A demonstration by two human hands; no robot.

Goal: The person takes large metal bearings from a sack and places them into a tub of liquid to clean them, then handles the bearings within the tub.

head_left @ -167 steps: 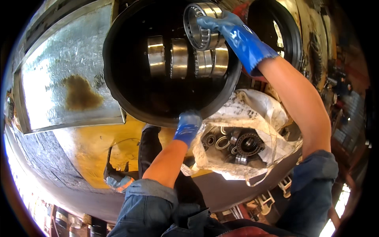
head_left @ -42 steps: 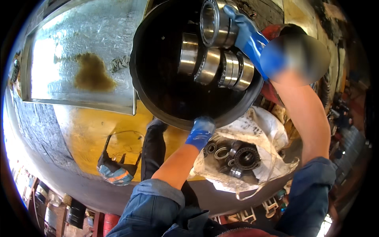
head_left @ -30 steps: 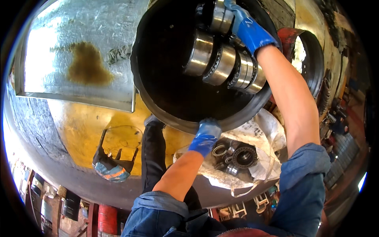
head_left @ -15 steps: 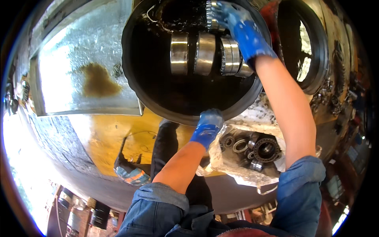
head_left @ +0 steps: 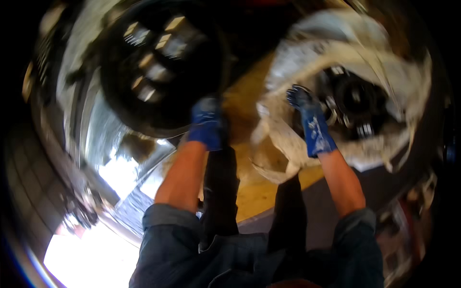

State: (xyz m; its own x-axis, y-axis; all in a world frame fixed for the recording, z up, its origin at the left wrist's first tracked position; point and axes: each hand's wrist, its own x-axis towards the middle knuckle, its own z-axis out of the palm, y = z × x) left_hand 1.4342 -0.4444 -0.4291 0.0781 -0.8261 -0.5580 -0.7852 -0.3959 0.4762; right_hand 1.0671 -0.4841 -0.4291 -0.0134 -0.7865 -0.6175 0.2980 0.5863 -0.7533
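The whole picture is smeared by motion. My left hand (head_left: 206,122), in a blue glove, is at the near right rim of a round black tub (head_left: 222,72) and looks closed over it. Inside the tub lie several shiny metal bearing rings (head_left: 156,72) in dark liquid. My right hand (head_left: 309,115), in a blue glove with dark fingertips, is over the left side of an open white sack (head_left: 283,139). Dark bearings (head_left: 355,96) fill the sack, close to the right of that hand. Whether its fingers hold anything is too blurred to tell.
A shiny metal tray (head_left: 113,156) with a brown stain lies left of and below the tub. Yellow floor (head_left: 254,197) shows between tub and sack. My dark trouser legs (head_left: 221,187) stand between them.
The view has swung right, bringing the sack up and the tub to the left. My right hand has left the bearing rings in the tub for the sack. My left hand stays at the rim.
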